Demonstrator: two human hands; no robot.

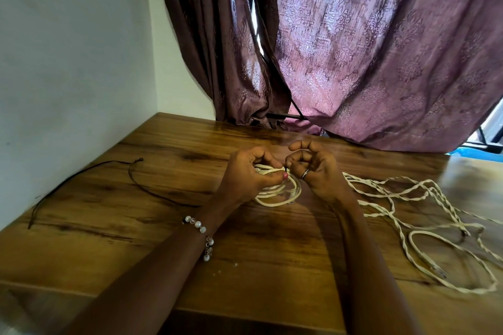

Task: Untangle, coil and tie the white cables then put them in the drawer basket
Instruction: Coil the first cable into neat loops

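Mid-table: your left hand (246,171) grips white coil (277,190); right hand (313,168) pinches, seemingly, dark tie. Cable light, springy; hold bundled strands. Tangle (424,215) waits right.

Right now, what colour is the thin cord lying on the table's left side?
Black, seen in the head view: cord.

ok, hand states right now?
Left hand: grips the coil.
Right hand: fingers curled, pinching something small and dark at the coil's top; likely a tie, cannot tell.
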